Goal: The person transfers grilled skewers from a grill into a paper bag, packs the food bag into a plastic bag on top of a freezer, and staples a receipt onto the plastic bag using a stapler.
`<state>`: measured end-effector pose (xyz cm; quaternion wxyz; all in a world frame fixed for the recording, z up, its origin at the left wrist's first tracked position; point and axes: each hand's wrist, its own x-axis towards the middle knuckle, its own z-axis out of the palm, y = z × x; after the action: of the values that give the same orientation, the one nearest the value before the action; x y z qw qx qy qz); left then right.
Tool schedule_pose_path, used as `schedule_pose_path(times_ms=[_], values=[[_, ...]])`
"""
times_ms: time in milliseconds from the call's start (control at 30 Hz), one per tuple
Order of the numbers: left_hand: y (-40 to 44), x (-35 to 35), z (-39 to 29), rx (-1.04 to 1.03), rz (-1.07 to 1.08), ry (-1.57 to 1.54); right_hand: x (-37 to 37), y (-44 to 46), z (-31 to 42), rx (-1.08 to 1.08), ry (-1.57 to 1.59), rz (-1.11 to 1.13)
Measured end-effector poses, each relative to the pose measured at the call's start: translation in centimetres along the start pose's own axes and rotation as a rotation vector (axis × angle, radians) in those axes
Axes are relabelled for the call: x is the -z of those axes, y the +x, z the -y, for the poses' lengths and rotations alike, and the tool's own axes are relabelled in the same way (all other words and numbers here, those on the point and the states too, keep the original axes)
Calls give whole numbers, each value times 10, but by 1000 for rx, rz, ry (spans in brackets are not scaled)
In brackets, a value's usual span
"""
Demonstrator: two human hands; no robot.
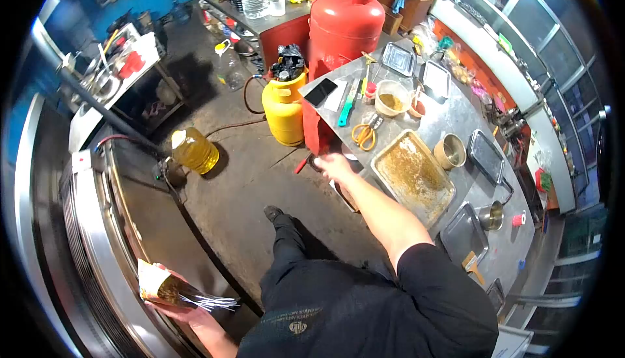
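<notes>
My left hand (185, 311), at the lower left, holds a paper bag (152, 281) with a bundle of metal skewers (211, 301) sticking out of it. The food at their other ends is mostly inside the paper. My right hand (333, 166) is closed near the edge of the metal table (462, 138), low in front of its red side. A dark object with a red handle (301, 165) shows at its fingertips; its kind cannot be made out. Close by on the table lie yellow-handled scissors (364, 138) and a large tray (413, 174) with brown residue.
A yellow gas cylinder (284, 112) and a big red tank (345, 29) stand ahead. An oil jug (195, 151) sits on the floor, with a hose (236, 125) running across. A metal appliance (140, 205) flanks my left. The table also bears a teal-handled knife (348, 105), phone (320, 92) and pot (450, 151).
</notes>
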<state>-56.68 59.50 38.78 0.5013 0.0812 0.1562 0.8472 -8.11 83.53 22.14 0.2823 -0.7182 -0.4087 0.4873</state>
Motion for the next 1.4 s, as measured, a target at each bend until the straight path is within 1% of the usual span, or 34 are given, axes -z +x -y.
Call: schedule_pose_path(times_ms=[33,100,133,167,233,267,333,367,433,500,567,633,700,733,800,967,1233,1300,1333,1367,1400], values=[[38,-4,7,26,0,6,-1,23,20,-7,52,-94],[103,-9,20,50,-30,-61,-10,90,21,24,33,-369],[130,-31,33,40,-134,-64,-7,110,37,-46,37,-403],[157,-43,36,92,-31,18,8,109,73,-78,85,-251],[210,-70,50,159,-9,-58,1,160,82,-81,97,-442],[236,-83,57,181,-5,-40,0,180,93,-103,115,-451],[280,-103,71,239,-11,-118,-5,212,111,-296,-120,-667],[300,-108,76,259,-13,-104,-7,220,126,-318,-112,-672],[334,-118,87,286,71,-35,-8,235,154,-516,-164,-753],[352,-131,101,309,55,-12,-12,252,158,-584,-186,-698],[366,-145,121,281,28,-82,-16,267,159,-638,-214,-725],[378,-158,141,292,65,-70,-17,269,161,-631,-216,-734],[389,-162,158,155,-16,-29,-16,274,155,-615,-243,-711],[391,-160,165,255,40,-90,-13,273,153,-595,-258,-689],[398,-155,175,298,37,-127,-8,270,151,-571,-281,-670],[413,-149,192,323,-2,-162,0,268,145,-497,-353,-598],[427,-145,201,355,-30,-170,11,265,145,-474,-372,-554],[431,-144,203,361,-31,-175,25,251,150,-419,-256,-485],[433,-145,204,363,-30,-175,24,251,138,-358,-193,-536],[434,-145,204,364,-34,-179,28,254,124,-351,-156,-502],[436,-145,205,367,-32,-179,30,255,111,-373,-11,-481]])
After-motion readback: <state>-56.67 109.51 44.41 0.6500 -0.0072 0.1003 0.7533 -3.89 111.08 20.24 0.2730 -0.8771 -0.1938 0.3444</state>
